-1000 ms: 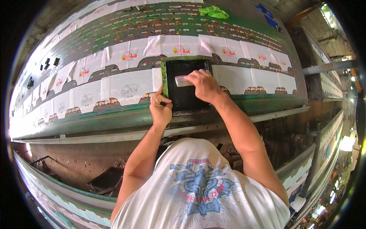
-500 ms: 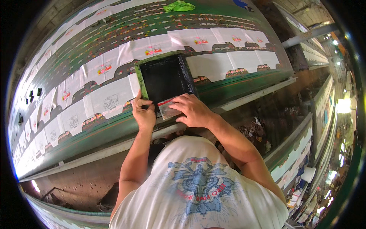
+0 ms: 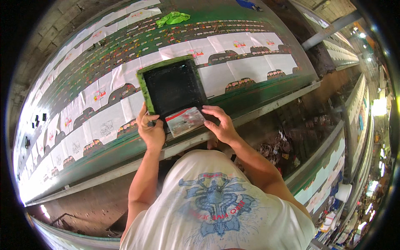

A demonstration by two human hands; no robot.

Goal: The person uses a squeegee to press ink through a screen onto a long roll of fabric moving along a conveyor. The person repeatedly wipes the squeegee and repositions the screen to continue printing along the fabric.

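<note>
A screen printing frame (image 3: 171, 85) with a dark mesh and green-stained edges sits over the row of white fabric pieces on the long table. My left hand (image 3: 151, 131) is closed on its near left edge. Across the near end of the frame lies a squeegee (image 3: 185, 121), a flat pale blade with a red stripe, smeared with ink. My right hand (image 3: 221, 125) is at the near right edge of the frame, beside the squeegee's right end. Its thumb and fingers bend around that edge; part of the grip is hidden.
White fabric pieces (image 3: 246, 71) with printed figures run in rows along the green table (image 3: 266, 89). A bright green cloth (image 3: 173, 18) lies at the far side. A metal rail (image 3: 266, 109) edges the near side. Debris (image 3: 279, 150) covers the floor at right.
My right hand has let go of the squeegee and moved to the frame's right edge. The frame has shifted a little against the table, and the view has turned slightly.
</note>
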